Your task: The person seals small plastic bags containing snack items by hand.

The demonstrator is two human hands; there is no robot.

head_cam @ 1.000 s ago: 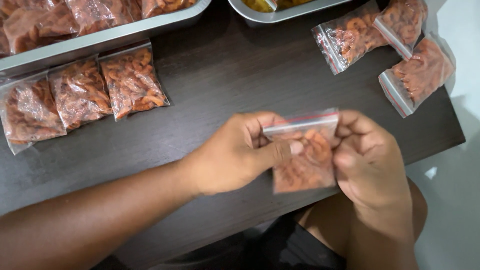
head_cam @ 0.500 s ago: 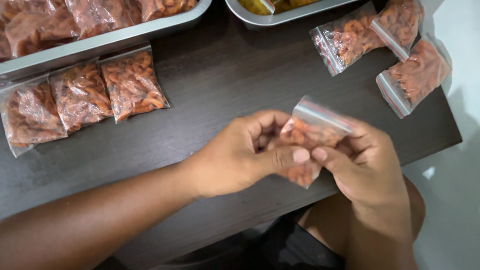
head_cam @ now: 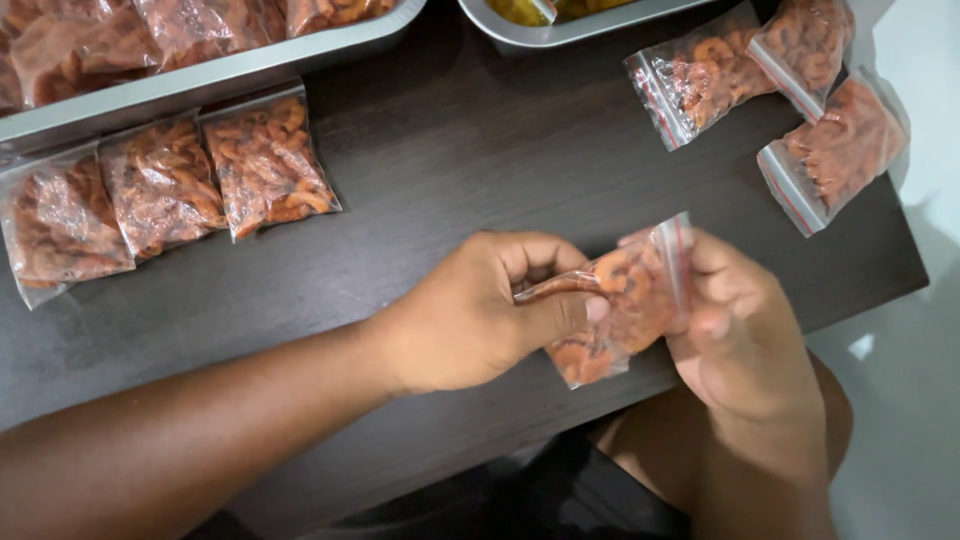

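Both hands gripped one small clear plastic bag of orange-red dried shrimp point(head_cam: 610, 310): left hand point(head_cam: 470, 315), right hand point(head_cam: 740, 330). Pinching evenly along the strip would likely seal it best.

Bag point(head_cam: 620, 305): clear, red seal stripe, orange-red contents. Table point(head_cam: 480, 160): dark brown. Trays point(head_cam: 250, 70): silver-grey. Floor point(head_cam: 900, 400): pale grey.

Three filled bags point(head_cam: 165, 185) side by side on table point(head_cam: 470, 150) at left, tray point(head_cam: 215, 75) behind them, three more bags point(head_cam: 790, 100) at far right
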